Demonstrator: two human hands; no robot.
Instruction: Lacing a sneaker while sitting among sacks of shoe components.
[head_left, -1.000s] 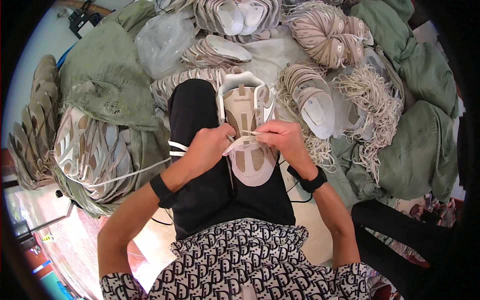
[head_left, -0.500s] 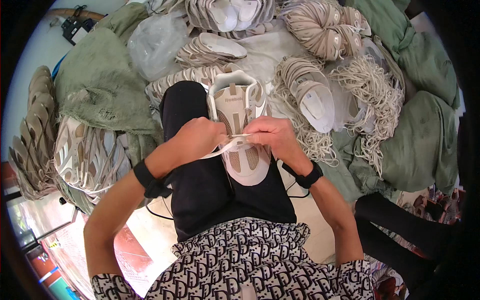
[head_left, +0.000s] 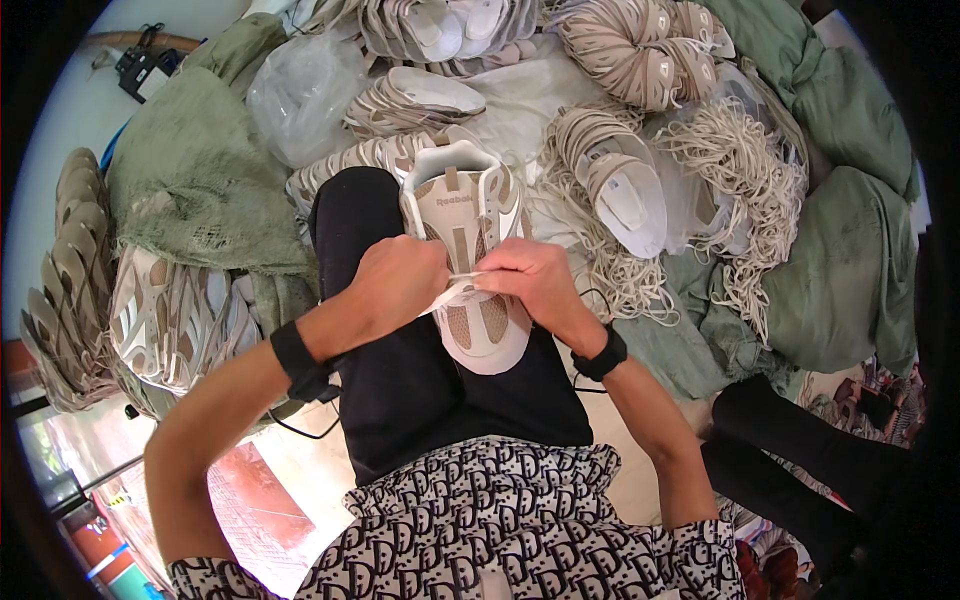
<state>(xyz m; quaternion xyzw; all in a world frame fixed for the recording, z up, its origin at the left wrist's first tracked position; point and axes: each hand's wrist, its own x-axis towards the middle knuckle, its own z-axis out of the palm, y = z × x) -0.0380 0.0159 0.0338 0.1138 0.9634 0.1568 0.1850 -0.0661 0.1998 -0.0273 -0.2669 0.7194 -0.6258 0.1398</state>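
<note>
A beige and white shoe upper (head_left: 487, 352) lies on my lap, toe toward me, its tongue (head_left: 450, 215) standing up at the far end. A flat white shoelace (head_left: 453, 296) crosses the throat of the upper, just above the mesh toe. My left hand (head_left: 405, 277) is closed on the lace at the left side. From the right, my right hand (head_left: 528, 280) pinches the lace between thumb and forefinger. Both hands are close together over the upper. My left fingertips are mostly hidden behind the hand.
Bundled shoe uppers (head_left: 640, 50) lie beyond my knees, with more stacked at left (head_left: 165, 315). A heap of loose laces (head_left: 745, 190) rests at the right, by green cloth sacks (head_left: 840, 270). A clear plastic bag (head_left: 308, 95) sits at the far left. Another person's dark-clothed legs (head_left: 800, 450) reach in at right.
My left elbow has swung outward to the left. Less of the lace trails beside my left hand, and both hands remain at the throat of the upper. The view has shifted slightly.
</note>
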